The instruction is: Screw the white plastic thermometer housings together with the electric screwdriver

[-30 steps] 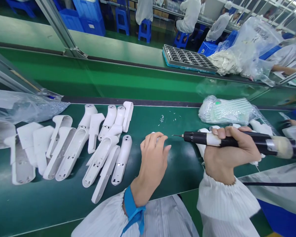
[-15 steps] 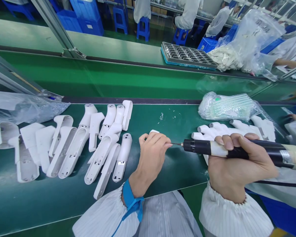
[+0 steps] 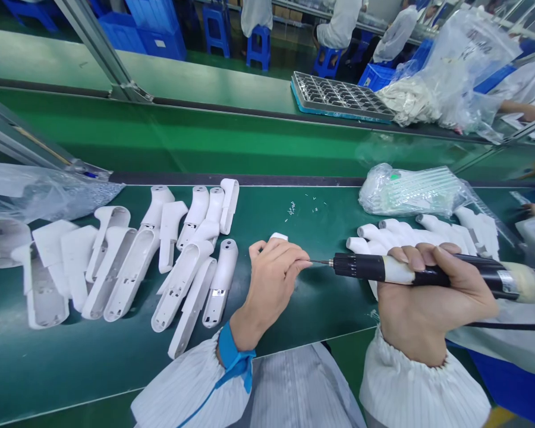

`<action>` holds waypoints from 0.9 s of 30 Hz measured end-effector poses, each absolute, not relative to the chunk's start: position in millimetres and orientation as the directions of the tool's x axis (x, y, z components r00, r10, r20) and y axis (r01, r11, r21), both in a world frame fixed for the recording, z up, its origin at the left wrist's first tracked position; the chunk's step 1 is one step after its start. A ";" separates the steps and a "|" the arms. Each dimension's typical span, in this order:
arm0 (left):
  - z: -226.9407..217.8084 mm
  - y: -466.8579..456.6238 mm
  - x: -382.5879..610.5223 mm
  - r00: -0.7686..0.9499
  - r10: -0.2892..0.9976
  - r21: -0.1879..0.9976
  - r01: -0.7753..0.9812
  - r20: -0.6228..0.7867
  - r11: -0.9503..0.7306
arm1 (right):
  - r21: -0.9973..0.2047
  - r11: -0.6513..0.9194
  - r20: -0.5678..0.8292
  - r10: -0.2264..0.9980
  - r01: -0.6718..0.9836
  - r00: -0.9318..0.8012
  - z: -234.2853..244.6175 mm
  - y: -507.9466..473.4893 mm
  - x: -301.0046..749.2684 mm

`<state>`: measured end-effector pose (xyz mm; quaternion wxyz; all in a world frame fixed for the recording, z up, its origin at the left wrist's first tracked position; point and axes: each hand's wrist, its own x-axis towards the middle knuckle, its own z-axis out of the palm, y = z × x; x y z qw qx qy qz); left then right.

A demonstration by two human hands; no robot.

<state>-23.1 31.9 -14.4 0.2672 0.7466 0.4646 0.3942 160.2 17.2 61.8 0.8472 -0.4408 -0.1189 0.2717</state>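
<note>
My right hand [image 3: 428,303] clamps an electric screwdriver [image 3: 383,268], its bit aimed toward 9 o'clock, just apart from my left hand [image 3: 270,291], curled around a white plastic housing [image 3: 279,236].

Blue plastic stools [image 3: 258,50] on green floor [image 3: 218,64]; stacked blue crates [image 3: 156,38]; aluminium posts [image 3: 93,44]

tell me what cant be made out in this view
White part in the left hand: mostly hidden by the fingers.
Electric screwdriver: rear end cut off by the right edge of the head view; grip covered by the right hand.
Specks on the belt: too small to identify.
Contents of the clear bag: blurred by the plastic.
</note>
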 end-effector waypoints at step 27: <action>-27.8 17.2 -24.4 0.004 0.993 0.471 0.880 0.122 -0.062 | -0.811 0.530 0.052 0.489 -0.250 0.871 69.2 3.5 150.4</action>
